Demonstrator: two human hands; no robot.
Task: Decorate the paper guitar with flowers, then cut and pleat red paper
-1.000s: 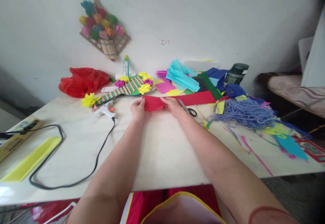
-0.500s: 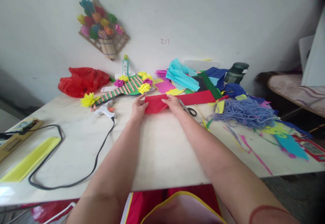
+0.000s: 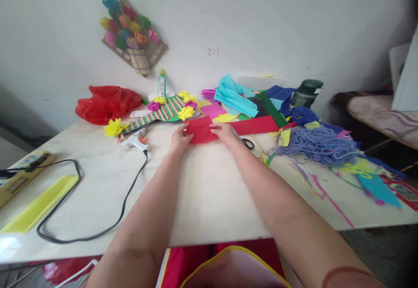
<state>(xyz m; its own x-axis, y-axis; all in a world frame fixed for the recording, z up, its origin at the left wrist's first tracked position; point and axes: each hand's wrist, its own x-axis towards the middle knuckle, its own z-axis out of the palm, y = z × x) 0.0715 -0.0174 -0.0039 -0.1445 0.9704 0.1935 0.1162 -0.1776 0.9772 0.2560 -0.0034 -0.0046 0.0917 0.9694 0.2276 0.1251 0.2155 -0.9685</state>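
Observation:
A piece of red crepe paper (image 3: 200, 130) is stretched between my two hands above the far middle of the table. My left hand (image 3: 181, 138) pinches its left side between thumb and fingers. At the right side, my right hand (image 3: 224, 132) grips the paper the same way. Behind my right hand lies a long red paper strip (image 3: 256, 125). Scissors (image 3: 248, 143) rest beside my right wrist, their blades mostly hidden by it. Left of my left hand sits a white glue gun (image 3: 134, 142) with a black cord.
A green paper guitar (image 3: 160, 113) with paper flowers lies behind the glue gun. Blue yarn (image 3: 316, 146) and paper scraps spread across the right side, near a dark bottle (image 3: 306, 93). A power strip (image 3: 24, 170) and yellow paper (image 3: 41, 203) lie at the left.
The red crepe paper has tilted, its upper edge now slanting up to the right and its lower edge straighter. Both hands still grip it, with my fingers slightly shifted.

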